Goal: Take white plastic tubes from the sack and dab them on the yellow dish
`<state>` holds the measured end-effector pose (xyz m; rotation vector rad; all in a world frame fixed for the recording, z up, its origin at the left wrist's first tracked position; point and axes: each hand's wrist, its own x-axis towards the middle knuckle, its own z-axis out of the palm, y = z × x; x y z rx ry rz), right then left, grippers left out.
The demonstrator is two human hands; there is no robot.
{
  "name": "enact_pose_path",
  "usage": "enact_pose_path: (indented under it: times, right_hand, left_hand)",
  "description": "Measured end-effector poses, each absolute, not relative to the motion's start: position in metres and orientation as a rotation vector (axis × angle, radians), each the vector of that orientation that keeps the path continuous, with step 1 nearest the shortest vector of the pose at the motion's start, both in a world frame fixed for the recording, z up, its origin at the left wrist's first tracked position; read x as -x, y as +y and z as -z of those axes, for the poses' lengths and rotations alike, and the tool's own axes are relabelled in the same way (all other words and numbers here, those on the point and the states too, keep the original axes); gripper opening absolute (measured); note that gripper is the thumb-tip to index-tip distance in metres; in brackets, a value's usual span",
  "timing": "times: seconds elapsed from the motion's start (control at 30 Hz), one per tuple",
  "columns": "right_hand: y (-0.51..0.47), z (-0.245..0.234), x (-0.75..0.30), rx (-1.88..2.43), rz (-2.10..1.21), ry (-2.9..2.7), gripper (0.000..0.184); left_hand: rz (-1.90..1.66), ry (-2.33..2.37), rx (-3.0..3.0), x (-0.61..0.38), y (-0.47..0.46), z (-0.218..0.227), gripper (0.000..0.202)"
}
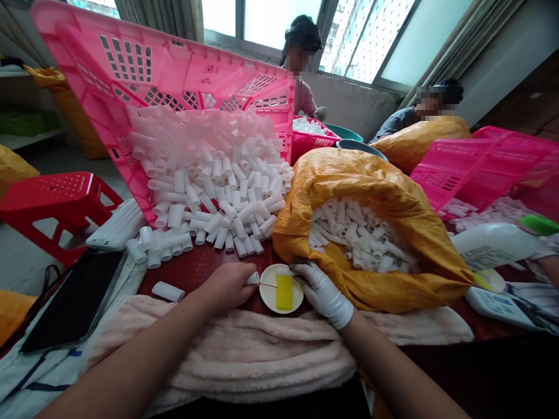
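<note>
Bright daylight from window (262, 23) ahead; soft shadows below it; panes blown out; wide-angle distortion toward frame edges.

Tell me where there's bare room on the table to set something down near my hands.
A patch of red table shows between the white tube, the spilled tubes and your left hand. A thin strip lies right of the yellow sack. Crowded: around the small white plate and in front of the pink basket.

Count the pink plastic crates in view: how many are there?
3. One pink plastic crate leans tipped up behind the white tubes, a second sits by the far co-worker, a third lies tilted at right. Others may be hidden.
</note>
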<state>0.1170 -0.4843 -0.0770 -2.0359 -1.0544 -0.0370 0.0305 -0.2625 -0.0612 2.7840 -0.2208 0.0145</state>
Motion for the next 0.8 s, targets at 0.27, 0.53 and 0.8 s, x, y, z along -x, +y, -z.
enact_pose_path:
  times: [0.27, 0.53, 0.8]
  right_hand:
    - [-0.483, 0.079, -0.112, 2.083, 0.126, -0.953, 0.02]
    - [-0.486, 0.085, -0.114, 2.068, 0.11, -0.905, 0.023]
    - [-0.492, 0.088, -0.118, 2.092, 0.063, -0.952, 0.025]
  left_hand:
    - [0.003, -0.247, -2.78, -0.032, -0.262, 0.059, 0.01]
    - [-0.027, -0.247, -2.796, -0.033, -0.26, 0.064, 0.012]
    - [-0.033, -0.218, -2.803, -0.032, -0.259, 0.063, 0.018]
